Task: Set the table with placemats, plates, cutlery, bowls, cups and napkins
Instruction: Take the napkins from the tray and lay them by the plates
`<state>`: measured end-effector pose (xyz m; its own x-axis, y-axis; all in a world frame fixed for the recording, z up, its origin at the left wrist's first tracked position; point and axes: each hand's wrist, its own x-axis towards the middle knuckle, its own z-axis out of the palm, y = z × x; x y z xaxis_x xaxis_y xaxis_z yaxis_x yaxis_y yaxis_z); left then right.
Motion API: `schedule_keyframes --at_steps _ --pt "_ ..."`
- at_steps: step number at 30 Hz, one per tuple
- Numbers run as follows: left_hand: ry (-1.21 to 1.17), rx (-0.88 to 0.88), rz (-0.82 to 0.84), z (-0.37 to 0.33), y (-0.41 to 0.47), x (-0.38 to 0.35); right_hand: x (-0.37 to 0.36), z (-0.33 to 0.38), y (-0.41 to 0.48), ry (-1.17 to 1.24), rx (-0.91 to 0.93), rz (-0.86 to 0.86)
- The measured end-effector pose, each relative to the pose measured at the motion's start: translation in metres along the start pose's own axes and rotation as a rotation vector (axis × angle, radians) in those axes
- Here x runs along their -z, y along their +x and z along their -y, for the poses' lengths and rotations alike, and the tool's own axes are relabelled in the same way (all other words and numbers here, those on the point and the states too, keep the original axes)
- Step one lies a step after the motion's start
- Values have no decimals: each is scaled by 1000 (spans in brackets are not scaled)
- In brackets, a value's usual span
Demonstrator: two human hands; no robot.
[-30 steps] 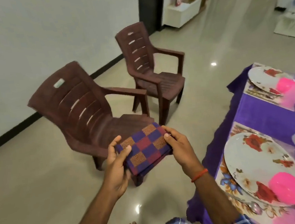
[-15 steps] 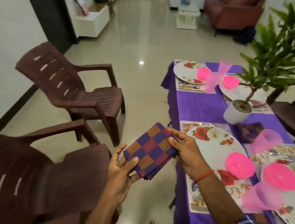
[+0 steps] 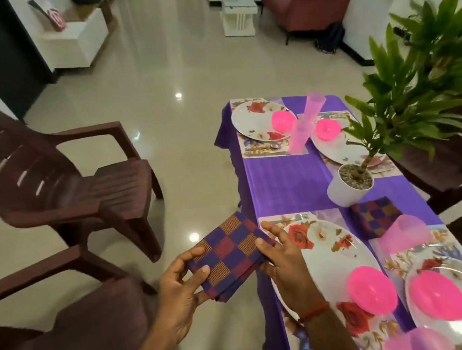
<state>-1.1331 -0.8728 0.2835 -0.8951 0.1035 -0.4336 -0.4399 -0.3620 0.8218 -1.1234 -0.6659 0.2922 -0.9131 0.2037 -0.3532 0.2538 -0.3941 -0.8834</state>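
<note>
Item: folded checked napkin (image 3: 230, 257).
Change: carried from above brown plastic chair (image 3: 81, 189) to left edge of worktop (image 3: 285, 180); view swung round with it and laid settings came into sight. Two-handed grip stayed same.
Location: held in air, just beside near floral plate (image 3: 327, 250), not yet set down.
Matching napkin (image 3: 377, 217) already lay near plant pot (image 3: 349, 187).
Judgement: napkin stage under way; near setting probably next.
Left hand (image 3: 180, 298): thumb on top, fingers curled beneath near corner.
Right hand (image 3: 287, 260): thumb pinched right edge, fingers behind it, above plate rim.
</note>
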Motion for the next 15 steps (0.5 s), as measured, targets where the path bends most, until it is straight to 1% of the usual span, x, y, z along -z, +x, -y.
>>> schedule_keyframes --at_steps 4,7,11,15 --pt "59 30 34 -15 52 -19 -4 -3 38 129 8 -43" --pt "109 55 100 -30 97 -38 -13 -3 72 191 51 -95" --pt "154 81 206 -58 161 -54 -24 21 131 162 94 -219" --pt "189 115 259 -77 208 -61 -28 48 176 96 135 -322"
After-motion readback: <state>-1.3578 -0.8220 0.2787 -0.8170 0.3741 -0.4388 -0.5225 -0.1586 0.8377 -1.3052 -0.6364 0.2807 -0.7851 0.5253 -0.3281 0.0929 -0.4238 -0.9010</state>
